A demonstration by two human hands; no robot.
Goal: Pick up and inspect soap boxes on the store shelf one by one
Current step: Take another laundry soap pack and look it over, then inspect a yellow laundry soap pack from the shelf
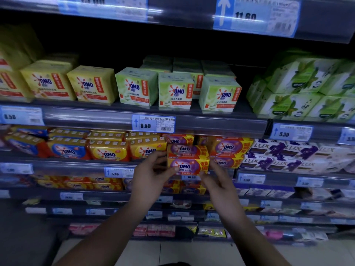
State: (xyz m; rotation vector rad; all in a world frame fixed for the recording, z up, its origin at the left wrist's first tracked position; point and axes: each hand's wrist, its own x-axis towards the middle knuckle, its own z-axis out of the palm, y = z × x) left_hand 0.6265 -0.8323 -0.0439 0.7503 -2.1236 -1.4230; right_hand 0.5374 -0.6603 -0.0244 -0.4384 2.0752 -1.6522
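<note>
Soap pack (pixel 187 160): purple-and-yellow OMO, held in the air just below and slightly right of the 8.50 price tag (pixel 153 124), in front of the shelf row, not resting on it. It showed two printed OMO faces, one above the other; could not tell if it was one twin pack or two boxes held together.

Handling, judged: glossy wrap, so probably slippery; solid bar soap inside, so stiff, moderately heavy for its bulk, not fragile. Best held at the two short ends with thumbs on the front, which was roughly the grip seen.

Orientation: long axis ran left-right, near level. Printed front faced the camera, logo upright.

Left hand (pixel 151 175), below the tag: fingers curled round the pack's left end, thumb on the lower front face. Right hand (pixel 219 181), below and right of the tag: fingertips pinched the pack's lower right corner; blurred there, so contact looked likely but not crisp.

Outward: matching purple OMO stock (pixel 228 148) right of and below the tag, just beside the held pack. Yellow OMO packs (pixel 109 150) below-left of the tag. LUX boxes (pixel 278 150) far right of it. Green OMO packs (pixel 174 91) directly above the tag.
</note>
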